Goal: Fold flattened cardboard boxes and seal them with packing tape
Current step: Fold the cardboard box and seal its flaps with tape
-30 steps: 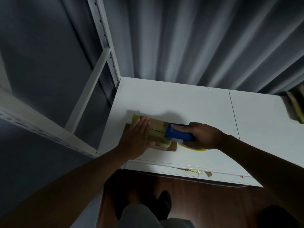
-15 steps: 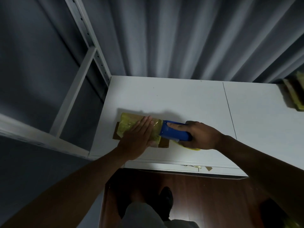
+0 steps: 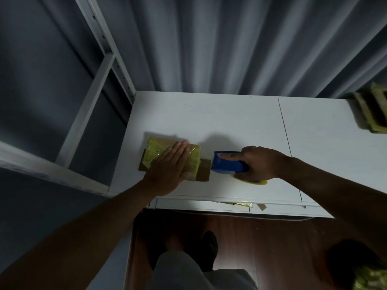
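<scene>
Yellow tape covers the small box point(image 3: 173, 159) at centre-left of frame, on the white table point(image 3: 230, 122).
Left hand point(image 3: 169, 168) lies flat on the box, fingers straight. Right hand point(image 3: 257, 163) is clamped on the blue tape dispenser point(image 3: 229, 164), just right of the box and clear of it. Risk: brown flaps point(image 3: 204, 170) poking out at the box's right end may spring up if pressure eases; cannot tell whether the tape is cut.

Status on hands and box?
Left hand flat on small taped cardboard box. Right hand grips blue tape dispenser, clear of box. Nothing blocking.
</scene>
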